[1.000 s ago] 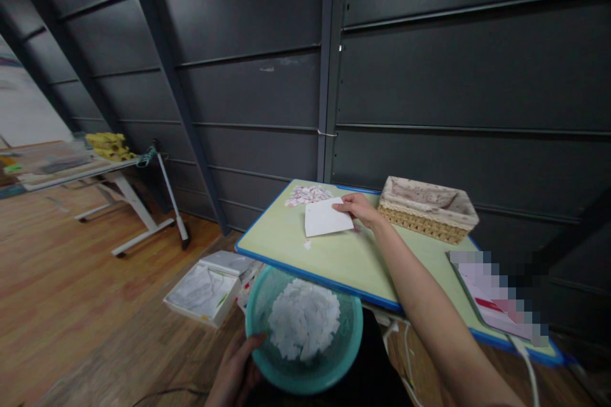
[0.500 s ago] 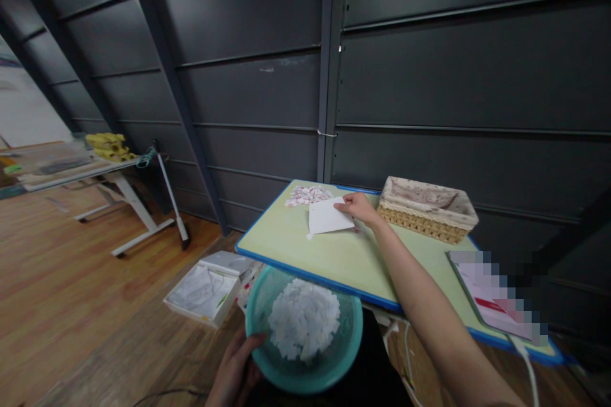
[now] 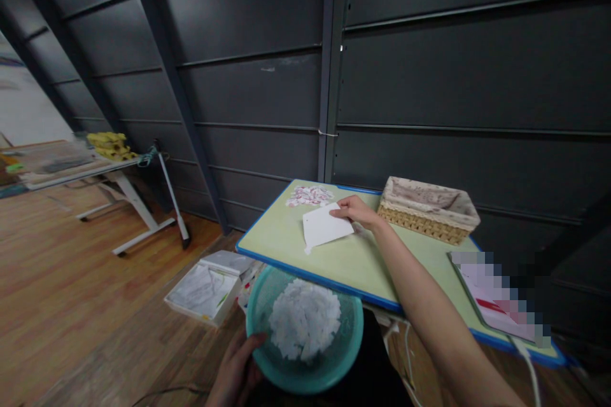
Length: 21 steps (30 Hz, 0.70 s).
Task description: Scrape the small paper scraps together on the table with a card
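Observation:
My right hand (image 3: 354, 211) pinches the right side of a white card (image 3: 325, 227), held low over the pale yellow tabletop (image 3: 281, 238). A small white scrap (image 3: 308, 250) lies at the card's near corner. Beyond the card is a pile of white and reddish paper pieces (image 3: 309, 196). Below the table's near edge, my left hand (image 3: 241, 356) grips the left rim of a teal plastic basket (image 3: 354, 343), thumb over the edge. White paper scraps (image 3: 305, 318) are heaped inside that basket. The left hand's other fingers are mostly hidden.
A woven basket with a cloth lining (image 3: 427, 210) stands at the table's back right. Nearer, a flat tablet-like device (image 3: 496, 305), partly pixelated, has a white cable. On the floor at left sits an open white box (image 3: 205, 292). Another table (image 3: 71, 168) stands further left.
My right hand has shifted slightly left and toward me, and the card has tilted with it. The left hand and the teal basket have stayed nearly still.

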Available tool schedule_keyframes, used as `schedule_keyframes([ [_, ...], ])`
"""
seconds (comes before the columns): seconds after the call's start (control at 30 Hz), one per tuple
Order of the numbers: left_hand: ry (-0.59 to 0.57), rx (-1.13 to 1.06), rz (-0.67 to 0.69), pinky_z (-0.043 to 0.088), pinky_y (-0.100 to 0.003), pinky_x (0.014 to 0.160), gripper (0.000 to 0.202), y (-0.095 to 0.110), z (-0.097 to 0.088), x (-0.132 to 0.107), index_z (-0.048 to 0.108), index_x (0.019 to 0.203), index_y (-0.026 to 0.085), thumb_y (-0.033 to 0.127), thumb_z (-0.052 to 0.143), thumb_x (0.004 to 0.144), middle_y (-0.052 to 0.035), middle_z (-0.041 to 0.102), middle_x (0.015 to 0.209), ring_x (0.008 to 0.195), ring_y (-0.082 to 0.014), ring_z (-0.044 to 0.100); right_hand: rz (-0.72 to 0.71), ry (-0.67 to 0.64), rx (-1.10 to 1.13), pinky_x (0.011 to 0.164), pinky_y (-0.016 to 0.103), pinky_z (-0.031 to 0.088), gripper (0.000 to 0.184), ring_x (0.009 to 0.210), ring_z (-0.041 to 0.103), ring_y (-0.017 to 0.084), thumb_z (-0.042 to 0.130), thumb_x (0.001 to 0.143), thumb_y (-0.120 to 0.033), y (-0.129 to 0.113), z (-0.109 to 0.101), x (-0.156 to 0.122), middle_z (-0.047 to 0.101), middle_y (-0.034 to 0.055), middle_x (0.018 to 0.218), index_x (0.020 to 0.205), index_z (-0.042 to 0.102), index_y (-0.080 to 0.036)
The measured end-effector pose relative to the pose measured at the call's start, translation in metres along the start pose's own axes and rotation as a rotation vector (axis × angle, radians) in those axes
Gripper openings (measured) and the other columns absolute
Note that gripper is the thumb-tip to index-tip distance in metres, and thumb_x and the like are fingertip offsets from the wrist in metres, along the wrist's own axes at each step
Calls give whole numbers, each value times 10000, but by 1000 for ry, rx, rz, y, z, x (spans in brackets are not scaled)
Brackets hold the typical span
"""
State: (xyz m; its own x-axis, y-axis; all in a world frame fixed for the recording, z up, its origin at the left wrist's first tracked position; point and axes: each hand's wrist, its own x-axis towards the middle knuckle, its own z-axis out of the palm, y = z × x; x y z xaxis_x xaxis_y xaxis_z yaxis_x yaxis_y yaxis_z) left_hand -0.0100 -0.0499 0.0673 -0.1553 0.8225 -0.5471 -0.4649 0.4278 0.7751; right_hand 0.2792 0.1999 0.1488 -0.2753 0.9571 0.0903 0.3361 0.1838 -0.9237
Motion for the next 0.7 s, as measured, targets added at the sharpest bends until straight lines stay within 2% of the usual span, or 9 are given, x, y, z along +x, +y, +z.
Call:
schedule_keyframes([
  [0.1, -13, 8, 7, 602, -347, 733, 375, 1, -1, -1, 698, 1071, 196, 201, 760, 701, -94, 800, 1023, 959, -295, 738, 23, -5, 51, 438, 239, 208, 334, 454, 384, 86, 752, 566, -436, -5, 3, -3, 474, -32, 502, 587, 562, -162],
  [0.2, -15, 23, -2, 598, -321, 681, 315, 1, -3, 0, 694, 1036, 192, 211, 743, 725, -84, 801, 1020, 945, -290, 742, 55, -17, 71, 425, 238, 211, 315, 435, 388, 86, 769, 556, -406, -9, 5, -6, 484, -27, 488, 594, 581, -156],
  [0.3, -34, 1, -14, 597, -320, 676, 268, 1, -3, 0, 671, 1037, 186, 207, 699, 770, -83, 799, 1018, 962, -290, 739, 96, -102, 132, 431, 231, 266, 317, 452, 445, 98, 790, 537, -398, -11, 7, -8, 547, -8, 522, 626, 616, -148],
  [0.37, -41, -4, -11, 601, -324, 695, 280, 0, -2, 0, 664, 1051, 193, 193, 695, 773, -78, 800, 1014, 964, -286, 739, 106, -109, 194, 446, 229, 305, 337, 479, 487, 109, 807, 516, -398, -12, 8, -9, 591, 9, 559, 657, 638, -142],
  [0.47, -47, -7, 3, 606, -342, 727, 292, -2, -3, 2, 661, 1050, 191, 175, 703, 761, -79, 804, 980, 923, -283, 749, 100, -90, 232, 450, 225, 315, 354, 485, 500, 109, 825, 507, -401, -11, 9, -9, 601, 13, 560, 657, 646, -135],
  [0.63, -48, -3, -2, 615, -365, 721, 343, -7, -7, 12, 681, 1054, 187, 206, 750, 719, -92, 807, 957, 910, -299, 752, 65, -227, 175, 454, 213, 300, 351, 483, 485, 94, 839, 533, -404, -8, 15, -6, 595, 1, 555, 633, 642, -131],
  [0.7, -46, -6, 5, 618, -369, 704, 351, -9, -8, 16, 680, 1050, 177, 200, 758, 708, -100, 807, 934, 898, -305, 754, 46, -234, 188, 463, 210, 306, 356, 491, 490, 92, 837, 546, -412, -8, 17, -6, 599, 0, 562, 645, 650, -126],
])
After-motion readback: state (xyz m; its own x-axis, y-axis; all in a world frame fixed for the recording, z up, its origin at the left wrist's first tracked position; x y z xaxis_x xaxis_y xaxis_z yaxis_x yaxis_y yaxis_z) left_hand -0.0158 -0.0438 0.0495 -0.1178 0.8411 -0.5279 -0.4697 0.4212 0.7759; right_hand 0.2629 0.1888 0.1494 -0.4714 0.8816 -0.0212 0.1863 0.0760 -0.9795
